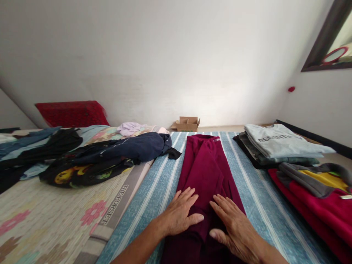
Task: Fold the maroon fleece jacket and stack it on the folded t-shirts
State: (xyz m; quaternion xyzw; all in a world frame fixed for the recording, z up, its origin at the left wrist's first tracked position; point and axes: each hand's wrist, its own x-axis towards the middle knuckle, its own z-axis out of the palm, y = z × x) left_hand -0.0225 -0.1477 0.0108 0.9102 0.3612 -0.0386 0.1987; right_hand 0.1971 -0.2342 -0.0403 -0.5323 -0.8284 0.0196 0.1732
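Observation:
A pair of maroon trousers [205, 168] lies lengthwise on a blue striped sheet [148, 194], one leg laid over the other, with the waistband at the far end. My left hand [180, 212] rests on the left side of the cloth, fingers stretched out and thumb apart. On the right side my right hand [232, 223] lies flat as well, its fingers spread. Neither hand grips the fabric. The near end of the trousers runs below my wrists and out of the picture.
Left, a heap of dark clothes [110, 150] lies on a flowered mat [68, 209]. Right, a folded grey shirt [283, 137] tops a stack beside a red garment [316, 209]. A cardboard box [188, 124] and red cushion-like object [73, 113] are by the wall.

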